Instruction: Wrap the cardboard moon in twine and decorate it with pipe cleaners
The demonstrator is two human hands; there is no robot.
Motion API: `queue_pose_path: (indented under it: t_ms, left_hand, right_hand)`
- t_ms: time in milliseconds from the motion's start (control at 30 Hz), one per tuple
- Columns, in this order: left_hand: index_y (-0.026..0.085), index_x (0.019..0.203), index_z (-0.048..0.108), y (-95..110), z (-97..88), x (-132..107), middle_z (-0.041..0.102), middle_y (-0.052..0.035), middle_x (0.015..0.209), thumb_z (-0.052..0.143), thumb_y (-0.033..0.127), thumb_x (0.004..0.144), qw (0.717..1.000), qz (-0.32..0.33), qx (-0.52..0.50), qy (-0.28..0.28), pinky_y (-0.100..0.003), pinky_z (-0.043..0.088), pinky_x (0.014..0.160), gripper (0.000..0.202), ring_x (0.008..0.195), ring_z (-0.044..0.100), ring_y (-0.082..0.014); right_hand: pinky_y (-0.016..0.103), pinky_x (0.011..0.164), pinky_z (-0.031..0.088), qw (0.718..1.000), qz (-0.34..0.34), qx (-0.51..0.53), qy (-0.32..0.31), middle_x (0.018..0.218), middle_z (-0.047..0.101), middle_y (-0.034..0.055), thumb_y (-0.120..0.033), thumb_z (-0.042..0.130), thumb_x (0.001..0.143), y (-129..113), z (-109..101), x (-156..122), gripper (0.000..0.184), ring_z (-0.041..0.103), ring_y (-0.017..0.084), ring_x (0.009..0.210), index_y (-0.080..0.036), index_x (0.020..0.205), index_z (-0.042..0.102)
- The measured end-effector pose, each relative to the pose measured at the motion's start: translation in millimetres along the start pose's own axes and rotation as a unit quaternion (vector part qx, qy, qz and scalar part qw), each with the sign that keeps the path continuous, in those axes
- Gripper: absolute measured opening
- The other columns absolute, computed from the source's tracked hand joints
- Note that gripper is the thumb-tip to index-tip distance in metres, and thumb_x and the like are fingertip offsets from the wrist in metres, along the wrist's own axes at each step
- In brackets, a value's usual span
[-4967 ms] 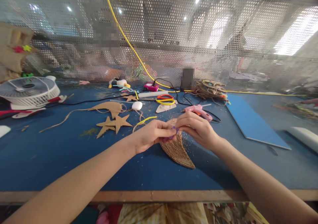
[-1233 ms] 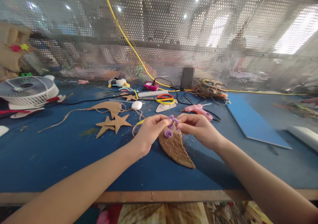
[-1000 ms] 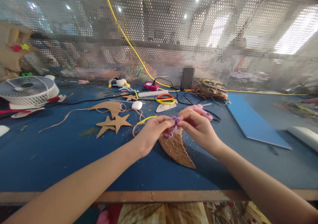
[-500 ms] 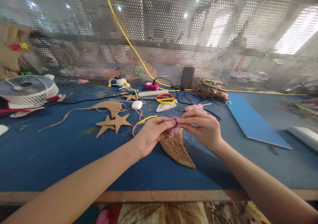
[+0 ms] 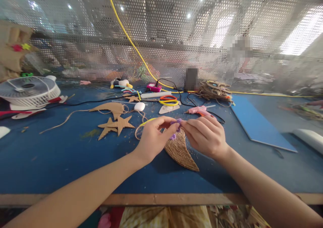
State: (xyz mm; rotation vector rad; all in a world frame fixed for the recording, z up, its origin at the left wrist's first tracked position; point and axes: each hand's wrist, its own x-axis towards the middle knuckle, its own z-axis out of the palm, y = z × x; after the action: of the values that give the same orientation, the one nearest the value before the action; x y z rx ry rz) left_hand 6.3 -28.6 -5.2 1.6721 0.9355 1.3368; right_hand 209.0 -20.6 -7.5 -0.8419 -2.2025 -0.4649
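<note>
Both my hands meet over the middle of the table, pinching a small fuzzy purple piece, perhaps bent pipe cleaner. My left hand grips it between thumb and forefinger. From the other side, the fingertips of my right hand close on it too. Fingers cover much of its shape. Just below lies a crescent wrapped in brown twine, its upper end partly hidden by my hands. A second purple bit shows against the crescent, near my left fingers.
Left of my hands lie cardboard stars and a cardboard crescent with loose twine. Beyond are scissors, a pink glue gun and a white oval piece. A fan lies far left; a blue board is on the right.
My left hand has turned, its thumb now across the purple piece. My right fingers have curled in closer, and the right hand has dropped slightly, uncovering more of the glue gun.
</note>
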Motion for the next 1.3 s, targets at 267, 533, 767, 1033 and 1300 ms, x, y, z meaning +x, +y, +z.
queue_pose_path:
  t_ms: [267, 533, 767, 1033, 1300]
  left_hand:
    - [0.019, 0.094, 0.069, 2.0, -11.5, 4.9, 0.073, -0.0043, 0.090, 0.061, 0.023, 0.093, 0.952, 0.222, 0.210, -0.025, -0.030, 0.052, 0.081, 0.008, 0.086, 0.066, -0.0161]
    - [0.021, 0.090, 0.069, -1.5, -13.1, 10.0, 0.075, -0.0046, 0.089, 0.060, 0.023, 0.091, 0.955, 0.196, 0.211, -0.077, -0.031, 0.053, 0.082, 0.010, 0.086, 0.068, -0.0176]
    - [0.018, 0.094, 0.075, -12.2, -8.1, 13.1, 0.078, -0.0057, 0.091, 0.072, 0.036, 0.083, 0.997, -0.049, 0.003, -0.051, -0.029, 0.057, 0.074, 0.021, 0.080, 0.072, -0.0183]
    - [0.018, 0.108, 0.073, -12.6, -5.2, 14.1, 0.075, -0.0035, 0.082, 0.077, 0.034, 0.079, 0.982, -0.153, -0.111, -0.027, -0.027, 0.054, 0.074, 0.034, 0.076, 0.069, -0.0141]
    - [0.016, 0.104, 0.069, -11.4, -3.7, 15.4, 0.069, -0.0002, 0.075, 0.076, 0.033, 0.080, 0.987, -0.124, -0.105, 0.010, -0.023, 0.048, 0.068, 0.030, 0.071, 0.062, -0.0109]
  right_hand:
    - [0.036, 0.071, 0.047, 0.978, 0.075, 0.194, 0.022, 0.086, 0.071, 0.0076, -0.017, 0.060, 0.089, -16.3, -3.9, 11.1, 0.016, 0.061, 0.020, 0.076, -0.022, 0.093, 0.074]
    - [0.026, 0.052, 0.027, 0.639, 0.460, 0.586, -0.192, 0.064, 0.060, 0.0010, -0.041, 0.078, 0.073, -6.4, -8.5, 23.5, 0.025, 0.040, 0.009, 0.054, -0.017, 0.072, 0.073]
    - [0.027, 0.052, 0.028, 0.715, 0.445, 0.525, -0.122, 0.067, 0.062, 0.0030, -0.059, 0.059, 0.088, -0.9, -3.1, 22.5, 0.047, 0.041, 0.009, 0.055, -0.016, 0.075, 0.072]
    - [0.028, 0.056, 0.032, 0.795, 0.417, 0.424, -0.119, 0.068, 0.067, 0.0035, -0.049, 0.071, 0.080, -2.3, 0.0, 22.7, 0.033, 0.046, 0.011, 0.058, -0.017, 0.074, 0.076]
    - [0.028, 0.056, 0.036, 0.786, 0.408, 0.452, -0.111, 0.072, 0.067, 0.0033, -0.050, 0.071, 0.080, -1.1, 12.4, 13.9, 0.033, 0.048, 0.011, 0.060, -0.017, 0.081, 0.076]
